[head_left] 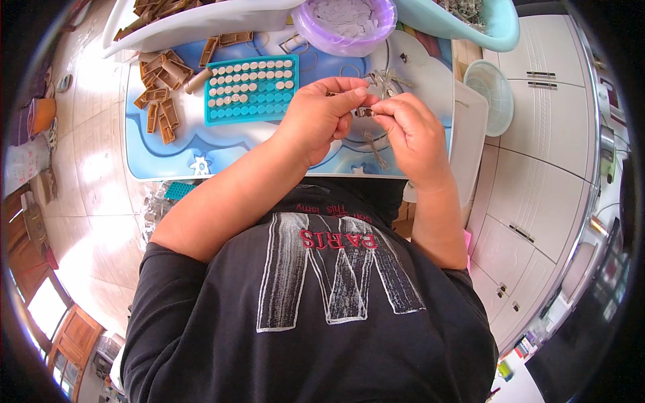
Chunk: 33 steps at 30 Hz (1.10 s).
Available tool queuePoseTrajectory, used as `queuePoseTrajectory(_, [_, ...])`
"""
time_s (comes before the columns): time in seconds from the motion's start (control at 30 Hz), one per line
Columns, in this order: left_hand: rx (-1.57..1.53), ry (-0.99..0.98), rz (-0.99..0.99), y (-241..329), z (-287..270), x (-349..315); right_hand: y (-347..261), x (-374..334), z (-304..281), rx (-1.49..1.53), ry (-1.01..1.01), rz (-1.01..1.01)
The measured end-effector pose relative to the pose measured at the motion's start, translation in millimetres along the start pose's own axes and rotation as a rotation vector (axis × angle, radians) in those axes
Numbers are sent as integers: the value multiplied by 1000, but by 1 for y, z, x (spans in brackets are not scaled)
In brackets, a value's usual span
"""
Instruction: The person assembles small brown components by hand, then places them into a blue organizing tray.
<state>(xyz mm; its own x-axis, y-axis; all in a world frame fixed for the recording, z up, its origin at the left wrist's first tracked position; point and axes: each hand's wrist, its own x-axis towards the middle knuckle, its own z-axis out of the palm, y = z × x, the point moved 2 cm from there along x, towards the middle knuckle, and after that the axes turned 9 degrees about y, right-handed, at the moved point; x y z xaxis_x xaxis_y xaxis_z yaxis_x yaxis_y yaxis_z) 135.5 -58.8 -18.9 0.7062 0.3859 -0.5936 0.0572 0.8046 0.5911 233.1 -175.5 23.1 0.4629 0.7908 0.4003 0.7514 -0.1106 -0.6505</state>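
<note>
A small part (365, 112) in dark brown with bright metallic glints sits above the table (248, 146), mostly covered by fingertips, so its full shape cannot be told. Just beyond it, a cluster of thin, pale, stringy pieces (388, 82) lies on the table, partly blocked from view by the fingers. To the left is a teal tray (259, 109) with rows of round white discs (243, 78) in many of its cells; the left hand (321, 115) comes close to its right side. Brown cases (161, 107) lie heaped left of the tray, with a tan tube (198, 80) at its edge. A purple bowl (304, 33) of whitish flat pieces stands at the back, between a white bin (201, 28) and a pale blue tub (505, 30). The part lies between the two hands, at the fingertips of the right hand (411, 131), whose thumb and forefinger pinch it; the left hand's thumb and forefinger are pressed close together just beside it, though whether they grip anything cannot be told.
</note>
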Motion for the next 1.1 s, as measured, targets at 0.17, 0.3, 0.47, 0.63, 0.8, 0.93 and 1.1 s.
queuePoseTrajectory(0.17, [79,59,92,7,-3,1,6,4,-9,-70,-22,44])
queuePoseTrajectory(0.3, [65,90,121,8,-6,2,26,-1,-18,284,159,355])
queuePoseTrajectory(0.47, [35,100,106,9,-9,1,54,2,-38,713,378,480])
queuePoseTrajectory(0.63, [64,138,99,8,-11,2,75,1,-48,1030,541,544])
queuePoseTrajectory(0.8, [90,133,106,8,-14,1,78,0,-52,1137,531,558])
queuePoseTrajectory(0.93, [229,80,82,11,-8,-11,73,1,-52,1293,473,575])
queuePoseTrajectory(1.1, [793,130,557,28,-8,-33,36,4,-49,1321,372,503])
